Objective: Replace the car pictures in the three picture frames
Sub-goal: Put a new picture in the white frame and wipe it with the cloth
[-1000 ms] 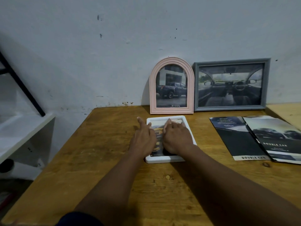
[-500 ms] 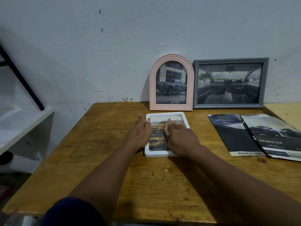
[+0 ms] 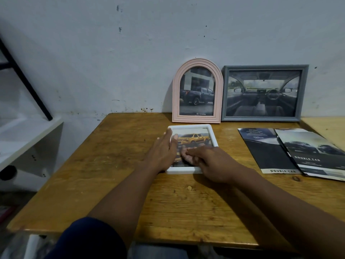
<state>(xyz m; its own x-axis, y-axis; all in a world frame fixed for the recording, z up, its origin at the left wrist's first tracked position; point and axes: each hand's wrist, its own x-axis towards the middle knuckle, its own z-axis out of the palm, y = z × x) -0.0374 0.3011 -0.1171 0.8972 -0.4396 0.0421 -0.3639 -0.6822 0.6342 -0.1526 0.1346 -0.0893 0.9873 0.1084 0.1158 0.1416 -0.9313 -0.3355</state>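
Observation:
A white rectangular frame (image 3: pixel 192 126) lies flat on the wooden table (image 3: pixel 119 157) with a picture of a yellow pickup (image 3: pixel 194 139) in it. My left hand (image 3: pixel 164 152) rests flat along the frame's left edge, fingers together, thumb on the picture. My right hand (image 3: pixel 207 161) lies on the frame's lower right, fingertips pressing the picture. A pink arched frame (image 3: pixel 197 91) with a dark pickup picture and a grey frame (image 3: pixel 264 93) with a car-interior picture lean upright against the wall behind.
Two dark brochures marked DOUBLE CAB (image 3: pixel 268 150) (image 3: pixel 313 154) lie on the table to the right. A lighter table (image 3: pixel 328 129) adjoins at far right. A white shelf (image 3: pixel 22 139) with a black bar stands at the left.
Both hands have slid toward me and apart over the white frame, uncovering the yellow pickup picture. The right hand has moved to the lower right; the camera view has shifted slightly.

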